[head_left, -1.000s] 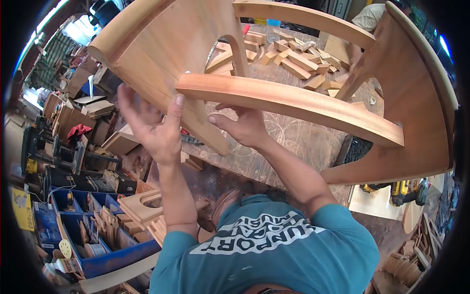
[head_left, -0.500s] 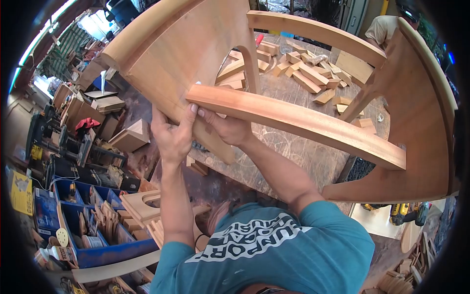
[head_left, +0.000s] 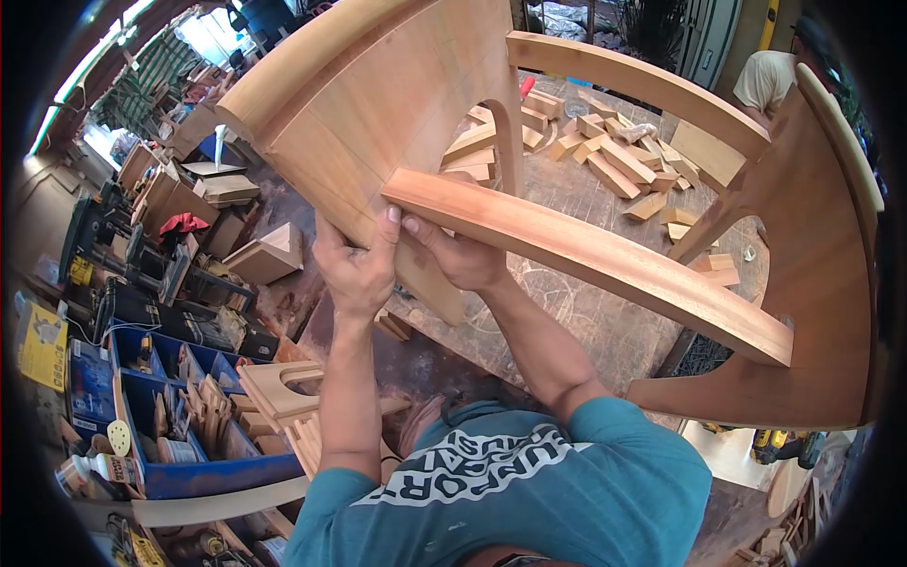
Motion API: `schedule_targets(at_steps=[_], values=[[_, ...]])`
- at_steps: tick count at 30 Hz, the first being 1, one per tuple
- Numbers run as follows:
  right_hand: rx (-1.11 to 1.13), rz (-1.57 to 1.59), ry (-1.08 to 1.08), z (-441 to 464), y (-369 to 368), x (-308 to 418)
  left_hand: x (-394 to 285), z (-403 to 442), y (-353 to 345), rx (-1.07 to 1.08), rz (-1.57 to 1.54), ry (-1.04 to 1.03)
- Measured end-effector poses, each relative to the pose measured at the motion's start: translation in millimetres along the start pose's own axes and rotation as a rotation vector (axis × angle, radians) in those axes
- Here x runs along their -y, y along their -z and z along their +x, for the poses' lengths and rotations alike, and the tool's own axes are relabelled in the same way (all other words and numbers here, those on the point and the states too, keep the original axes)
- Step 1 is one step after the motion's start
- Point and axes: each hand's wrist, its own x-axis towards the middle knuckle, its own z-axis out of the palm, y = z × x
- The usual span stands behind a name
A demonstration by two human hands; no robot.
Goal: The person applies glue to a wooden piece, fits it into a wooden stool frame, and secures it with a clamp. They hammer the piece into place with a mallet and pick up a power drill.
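A large curved wooden side panel (head_left: 378, 104) rises at the left of a frame. My left hand (head_left: 359, 266) is wrapped round its lower edge, thumb on the near face. Close beside it, my right hand (head_left: 461, 253) grips the same edge, its thumb near the left thumb and its fingers partly hidden behind. Just above both thumbs, a wooden rail (head_left: 586, 255) meets the panel and runs to a second curved panel (head_left: 822, 255) at the right. Another rail (head_left: 642, 85) joins the two panels farther back.
A worktable (head_left: 567, 298) below the frame carries a heap of wood blocks (head_left: 628, 161). At the lower left are blue bins (head_left: 222, 477) with wood pieces. Another person (head_left: 763, 83) is at the back right. Power drills (head_left: 784, 446) lie at the lower right.
My left hand has come from open beside the panel to a grip on its edge. My right hand has closed there too. The gap at the near rail's left end has narrowed.
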Motion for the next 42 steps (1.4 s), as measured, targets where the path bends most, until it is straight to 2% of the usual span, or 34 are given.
schedule_targets(at_steps=[12,15,18,27,33,42], values=[[-0.04,-0.016,0.059,8.8,3.0,-8.4,0.3,-5.4,-10.0,-0.092,0.023,0.001],[-0.049,0.061,0.019,8.6,0.9,-6.7,1.7,-5.7,-11.4,-0.103,0.01,0.001],[-0.03,-0.019,0.056,8.6,2.7,-8.6,-0.4,-7.0,-13.4,-0.116,-0.003,0.007],[-0.063,0.101,-0.041,6.2,-0.9,-6.5,0.5,-7.5,-17.2,-0.15,-0.084,0.064],[-0.052,0.057,0.007,9.0,0.7,-3.8,-3.7,-7.0,-21.4,-0.181,-0.08,0.064],[-0.032,0.067,-0.036,9.7,3.2,-5.8,-4.0,-8.2,-22.9,-0.179,-0.109,0.059]])
